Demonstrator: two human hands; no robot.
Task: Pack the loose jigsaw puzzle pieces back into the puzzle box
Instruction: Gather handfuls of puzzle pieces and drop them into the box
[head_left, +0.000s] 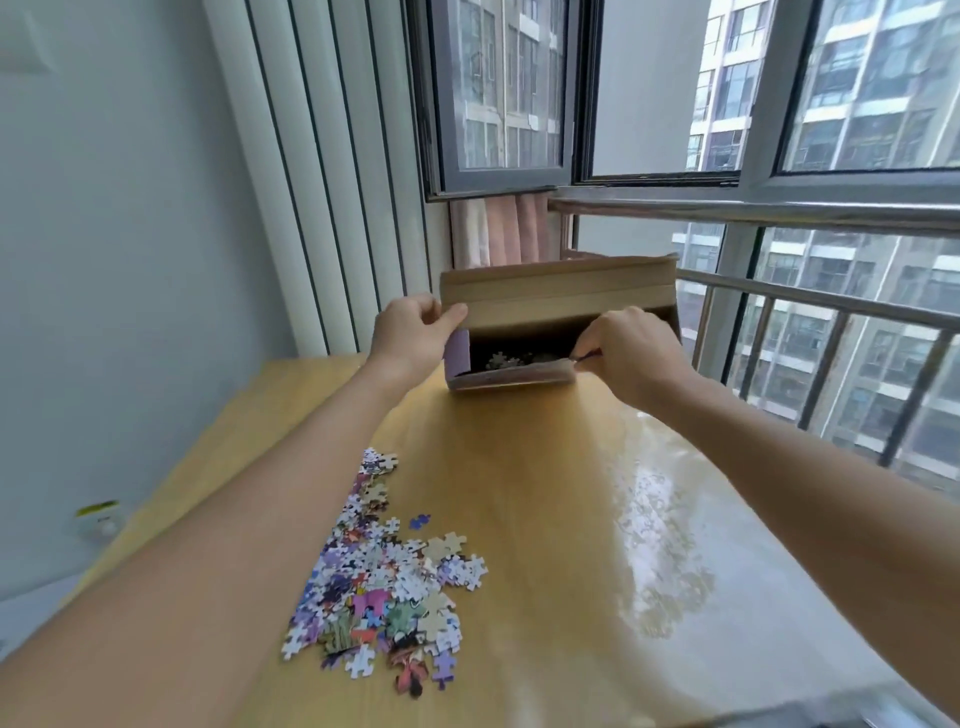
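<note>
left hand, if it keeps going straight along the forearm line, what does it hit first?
The puzzle box. The left hand already grips its raised lid's left edge, so it has no free travel. Beyond that, probably the pink curtain, though depth is unclear.

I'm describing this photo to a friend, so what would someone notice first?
Both hands hold the puzzle box open at the table's far end: the left hand grips the lid's corner, the right hand pinches the front flap. A colourful pile of puzzle pieces lies near on the wooden table.
</note>
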